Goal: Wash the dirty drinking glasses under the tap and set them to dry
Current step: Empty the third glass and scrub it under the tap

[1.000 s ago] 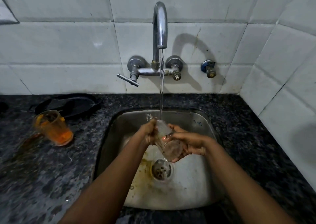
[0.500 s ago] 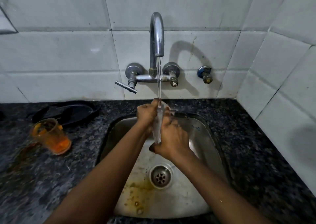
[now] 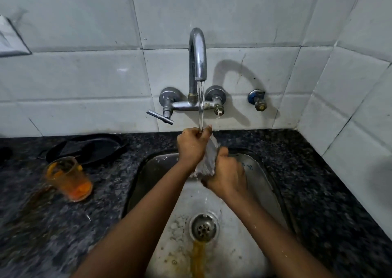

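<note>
A clear drinking glass (image 3: 206, 161) is held over the steel sink (image 3: 152, 167), tilted, with water from the chrome tap (image 3: 198, 52) running onto its upper end. My left hand (image 3: 191, 148) grips the upper part, right under the stream. My right hand (image 3: 228, 173) wraps the lower part and hides much of it. A second glass (image 3: 70, 180), smeared with orange residue, stands on the dark granite counter (image 3: 63, 224) left of the sink.
A black flat pan (image 3: 89, 148) lies behind the orange glass. Orange liquid streaks the sink floor below the drain (image 3: 203, 228). The tap lever (image 3: 160, 117) sticks out to the left; a small valve (image 3: 257, 100) sits on the tiled wall. The right wall is close.
Both hands have lifted the glass from low in the sink up toward the spout. The view has tilted down, and an orange streak has appeared below the drain.
</note>
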Tool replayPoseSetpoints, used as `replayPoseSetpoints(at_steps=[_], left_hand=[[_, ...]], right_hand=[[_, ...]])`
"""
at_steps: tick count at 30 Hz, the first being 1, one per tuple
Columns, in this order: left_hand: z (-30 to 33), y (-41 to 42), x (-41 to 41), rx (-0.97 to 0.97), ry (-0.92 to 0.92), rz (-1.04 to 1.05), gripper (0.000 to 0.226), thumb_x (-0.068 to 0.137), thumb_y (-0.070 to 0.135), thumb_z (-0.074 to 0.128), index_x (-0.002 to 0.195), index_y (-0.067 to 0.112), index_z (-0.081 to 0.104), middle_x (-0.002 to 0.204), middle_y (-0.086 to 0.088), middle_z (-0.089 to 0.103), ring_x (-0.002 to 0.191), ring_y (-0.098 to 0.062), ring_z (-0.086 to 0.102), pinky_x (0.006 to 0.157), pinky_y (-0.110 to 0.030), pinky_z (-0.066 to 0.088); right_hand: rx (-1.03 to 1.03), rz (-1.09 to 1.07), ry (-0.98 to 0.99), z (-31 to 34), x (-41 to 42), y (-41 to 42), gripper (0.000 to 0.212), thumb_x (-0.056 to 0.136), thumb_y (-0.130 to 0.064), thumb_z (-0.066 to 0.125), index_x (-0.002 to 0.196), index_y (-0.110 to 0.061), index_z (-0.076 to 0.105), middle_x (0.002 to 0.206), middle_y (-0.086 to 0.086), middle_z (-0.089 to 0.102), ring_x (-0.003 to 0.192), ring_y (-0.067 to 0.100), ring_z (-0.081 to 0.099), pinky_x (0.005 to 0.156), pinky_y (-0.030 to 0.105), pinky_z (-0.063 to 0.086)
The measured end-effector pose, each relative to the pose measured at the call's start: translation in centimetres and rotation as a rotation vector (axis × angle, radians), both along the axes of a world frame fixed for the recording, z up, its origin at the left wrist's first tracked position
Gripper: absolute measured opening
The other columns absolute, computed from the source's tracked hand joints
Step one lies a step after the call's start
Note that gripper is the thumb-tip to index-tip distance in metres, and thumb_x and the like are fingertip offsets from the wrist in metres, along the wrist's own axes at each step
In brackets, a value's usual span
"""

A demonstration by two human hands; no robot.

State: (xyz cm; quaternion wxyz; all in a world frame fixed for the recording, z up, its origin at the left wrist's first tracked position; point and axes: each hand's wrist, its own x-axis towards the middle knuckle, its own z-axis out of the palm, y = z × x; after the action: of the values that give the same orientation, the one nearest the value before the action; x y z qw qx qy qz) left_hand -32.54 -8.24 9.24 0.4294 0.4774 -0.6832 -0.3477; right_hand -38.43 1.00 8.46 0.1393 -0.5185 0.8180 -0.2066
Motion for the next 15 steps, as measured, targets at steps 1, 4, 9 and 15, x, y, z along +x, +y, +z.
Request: replayPoseSetpoints(at_steps=[1,4,9,15], left_hand=[[0.2,0.1,0.0,-0.016,0.001,0.005,0.049,0.086,0.040,0.061,0.047,0.017,0.042,0.045,-0.001,0.041,0.043,-0.013,0.038,0.050,-0.027,0.035],[0.5,-0.3,0.2,-0.033,-0.050,0.032,0.046,0.080,0.033,0.069,0.046,0.018,0.042,0.043,0.001,0.041,0.041,-0.012,0.037,0.049,-0.025,0.035],[-0.5,0.0,1.6,0.415,0.476,-0.177,0.029,0.076,0.024,0.073,0.053,0.016,0.057,0.052,0.001,0.053,0.050,-0.012,0.049,0.057,-0.027,0.045],[0.7,0.0,0.9,0.265,0.076,-0.139,0.028,0.079,0.030,0.070,0.063,0.013,0.056,0.060,0.000,0.056,0.051,-0.009,0.054,0.051,-0.020,0.047]], right_hand=[[-0.037,0.022,0.026,0.1,0.0,0.2,0.070,0.068,-0.034,0.077,0.116,-0.009,0.032,0.112,0.013,0.060,0.103,0.033,0.059,0.068,0.030,0.041],[-0.045,0.142,-0.315,-0.7,-0.6,0.3,0.077,0.065,-0.032,0.080,0.124,-0.011,0.035,0.116,0.008,0.058,0.098,0.023,0.060,0.071,0.027,0.050],[0.070,0.236,-1.577,-2.0,-1.8,1.0,0.047,0.066,-0.009,0.071,0.110,0.003,0.058,0.101,0.023,0.067,0.086,0.032,0.069,0.079,0.041,0.058],[-0.035,0.048,-0.791,-0.9,-0.2,0.6,0.040,0.073,-0.012,0.074,0.105,-0.007,0.050,0.094,0.012,0.067,0.077,0.025,0.068,0.067,0.035,0.057]])
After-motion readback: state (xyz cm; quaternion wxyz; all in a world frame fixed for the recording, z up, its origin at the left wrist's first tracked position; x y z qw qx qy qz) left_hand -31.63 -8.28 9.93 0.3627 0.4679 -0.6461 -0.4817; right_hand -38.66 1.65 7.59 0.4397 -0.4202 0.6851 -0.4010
